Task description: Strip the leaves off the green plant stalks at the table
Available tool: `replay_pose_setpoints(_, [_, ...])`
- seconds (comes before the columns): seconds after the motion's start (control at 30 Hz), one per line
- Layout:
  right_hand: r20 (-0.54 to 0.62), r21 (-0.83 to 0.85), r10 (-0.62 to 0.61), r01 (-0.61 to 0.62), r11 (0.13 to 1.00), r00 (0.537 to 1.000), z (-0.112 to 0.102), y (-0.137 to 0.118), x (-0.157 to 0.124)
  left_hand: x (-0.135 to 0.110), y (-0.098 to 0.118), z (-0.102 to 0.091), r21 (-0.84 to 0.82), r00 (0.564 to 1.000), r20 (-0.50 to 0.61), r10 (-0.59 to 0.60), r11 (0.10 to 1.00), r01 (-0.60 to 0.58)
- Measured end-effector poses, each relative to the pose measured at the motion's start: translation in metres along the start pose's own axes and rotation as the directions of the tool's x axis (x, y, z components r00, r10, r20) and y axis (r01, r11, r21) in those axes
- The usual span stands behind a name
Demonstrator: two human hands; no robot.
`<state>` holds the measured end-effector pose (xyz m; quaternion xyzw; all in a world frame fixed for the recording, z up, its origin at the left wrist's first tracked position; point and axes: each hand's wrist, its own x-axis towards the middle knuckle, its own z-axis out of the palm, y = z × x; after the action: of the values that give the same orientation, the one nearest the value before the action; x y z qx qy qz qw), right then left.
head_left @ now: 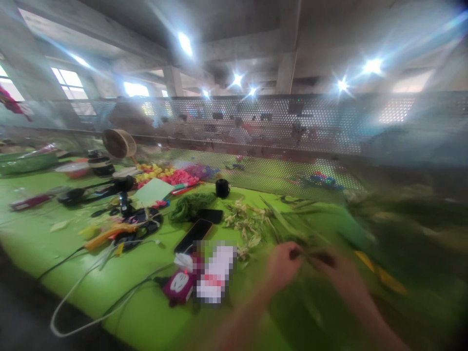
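Observation:
My left hand and my right hand meet low at the centre right over a green table. Both are blurred by motion, with fingers pinched together on a thin dark green stem that runs between them. Just beyond the hands lies a loose heap of pale dried leaves and green stalks. To the left of my left hand rests a pixelated white patch beside a small magenta pouch.
A black phone lies left of the hands, by a green bundle and a black cup. Further left are an orange glue gun, cables, pink and yellow flowers and a small fan. A perforated metal screen backs the table.

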<state>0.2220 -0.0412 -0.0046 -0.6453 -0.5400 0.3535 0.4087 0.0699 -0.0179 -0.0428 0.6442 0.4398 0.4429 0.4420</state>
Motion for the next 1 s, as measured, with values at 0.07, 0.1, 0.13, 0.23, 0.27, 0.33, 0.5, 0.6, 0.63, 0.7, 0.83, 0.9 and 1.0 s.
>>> replay_pose_setpoints(0.07, [-0.026,-0.013,0.003,-0.004,1.0,1.0,0.002,-0.002,-0.003,0.001,-0.003,0.004,-0.122,0.998,-0.007,-0.057,0.991,0.056])
replay_pose_setpoints(0.1, [-0.058,-0.008,0.007,-0.007,1.0,0.998,0.003,-0.003,-0.004,0.001,-0.005,0.006,-0.213,0.995,-0.004,-0.096,0.973,0.093])
replay_pose_setpoints(0.13, [-0.096,0.007,0.006,-0.005,1.0,0.995,0.005,-0.003,-0.006,0.002,-0.006,0.01,-0.311,0.991,0.003,-0.133,0.942,0.127])
replay_pose_setpoints(0.23, [-0.177,0.074,-0.013,0.026,0.997,0.984,0.01,0.002,-0.007,0.001,-0.009,0.019,-0.507,0.983,-0.003,-0.185,0.848,0.157])
replay_pose_setpoints(0.27, [-0.184,0.091,-0.031,0.048,0.995,0.982,0.011,0.005,-0.007,0.001,-0.01,0.021,-0.527,0.982,-0.023,-0.19,0.837,0.149])
replay_pose_setpoints(0.33, [-0.175,0.111,-0.09,0.11,0.988,0.98,0.014,0.01,-0.006,0.0,-0.011,0.024,-0.521,0.979,-0.055,-0.197,0.842,0.14])
replay_pose_setpoints(0.5, [-0.194,0.091,-0.159,0.179,0.98,0.968,0.015,0.015,-0.006,0.0,-0.013,0.024,-0.448,0.985,-0.07,-0.16,0.887,0.112])
replay_pose_setpoints(0.6, [-0.208,0.07,-0.15,0.167,0.983,0.967,0.015,0.019,-0.006,0.0,-0.012,0.022,-0.43,0.988,-0.044,-0.145,0.896,0.112])
replay_pose_setpoints(0.63, [-0.204,0.077,-0.139,0.157,0.985,0.969,0.016,0.02,-0.006,0.0,-0.012,0.021,-0.418,0.99,-0.039,-0.137,0.902,0.108])
replay_pose_setpoints(0.7, [-0.2,0.099,-0.121,0.143,0.985,0.972,0.016,0.023,-0.005,0.0,-0.013,0.021,-0.378,0.992,-0.04,-0.119,0.921,0.095])
replay_pose_setpoints(0.83, [-0.25,0.1,-0.113,0.141,0.985,0.962,0.011,0.022,0.0,0.003,-0.021,0.024,-0.331,0.993,-0.042,-0.11,0.939,0.09])
replay_pose_setpoints(0.9, [-0.259,0.079,-0.11,0.134,0.988,0.96,0.0,0.019,0.004,0.006,-0.025,0.023,-0.352,0.991,-0.035,-0.129,0.93,0.109])
replay_pose_setpoints(1.0, [-0.229,-0.052,-0.135,0.127,0.991,0.964,-0.028,0.019,0.005,0.01,-0.028,0.015,-0.404,0.983,-0.045,-0.177,0.903,0.144])
